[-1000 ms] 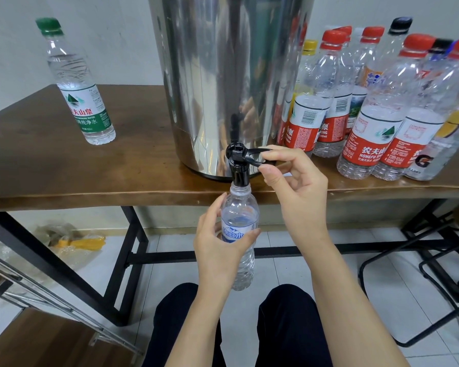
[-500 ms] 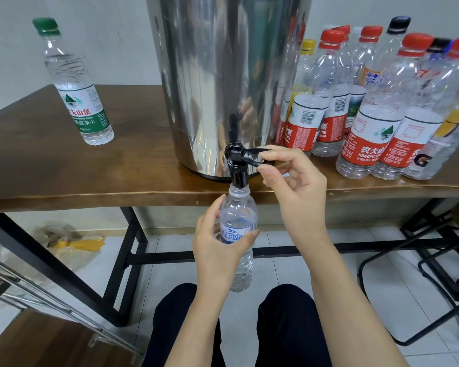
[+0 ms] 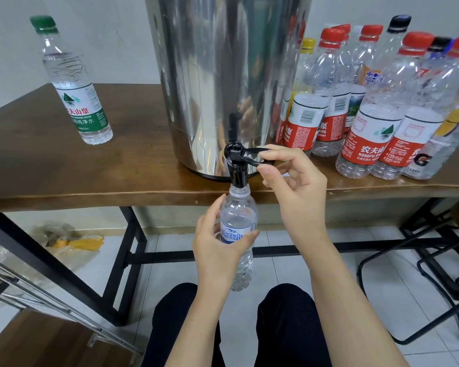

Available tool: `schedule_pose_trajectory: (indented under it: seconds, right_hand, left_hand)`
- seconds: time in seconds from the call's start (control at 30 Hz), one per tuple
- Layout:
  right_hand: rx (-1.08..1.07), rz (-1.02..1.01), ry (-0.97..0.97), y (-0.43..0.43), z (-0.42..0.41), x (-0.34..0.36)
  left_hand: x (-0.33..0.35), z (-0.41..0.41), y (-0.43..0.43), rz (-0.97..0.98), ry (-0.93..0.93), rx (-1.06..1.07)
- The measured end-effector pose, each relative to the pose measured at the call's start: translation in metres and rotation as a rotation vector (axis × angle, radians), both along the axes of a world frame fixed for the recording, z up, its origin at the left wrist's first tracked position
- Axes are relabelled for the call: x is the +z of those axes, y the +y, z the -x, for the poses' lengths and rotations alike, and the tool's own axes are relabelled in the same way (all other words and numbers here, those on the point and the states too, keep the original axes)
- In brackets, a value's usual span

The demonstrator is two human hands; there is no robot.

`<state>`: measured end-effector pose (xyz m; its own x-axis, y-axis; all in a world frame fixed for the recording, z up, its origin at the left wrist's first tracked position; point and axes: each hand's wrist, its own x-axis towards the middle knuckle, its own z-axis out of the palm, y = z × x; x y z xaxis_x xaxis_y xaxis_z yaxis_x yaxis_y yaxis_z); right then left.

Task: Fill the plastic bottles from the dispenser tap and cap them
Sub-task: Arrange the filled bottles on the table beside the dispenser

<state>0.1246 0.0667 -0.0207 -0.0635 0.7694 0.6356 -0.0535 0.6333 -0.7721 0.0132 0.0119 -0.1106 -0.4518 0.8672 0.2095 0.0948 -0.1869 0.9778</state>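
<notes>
Gripping the small plastic bottle point(image 3: 239, 207) round its label with the left hand point(image 3: 215, 255), fingers curled, open mouth up against the spout of the black tap point(image 3: 235, 170), just below the table point(image 3: 64, 168) edge. Pinching the tap's lever point(image 3: 249, 154) between thumb and forefinger of the right hand point(image 3: 300, 192), at 1 o'clock from the bottle. Backing onto the steel dispenser point(image 3: 228, 75) at 12 o'clock. Flanked by a green-capped bottle point(image 3: 76, 88) at 10 o'clock and a cluster of capped bottles point(image 3: 366, 123) at 2 o'clock.
</notes>
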Motion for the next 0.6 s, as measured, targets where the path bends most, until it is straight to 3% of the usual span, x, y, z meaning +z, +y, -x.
schedule_pose_trajectory:
  seconds: [0.6]
  right_hand:
    - [0.0, 0.004, -0.006, -0.0002, -0.0001, 0.0021]
  left_hand:
    - [-0.0032, 0.0016, 0.0046, -0.01, -0.019, -0.002]
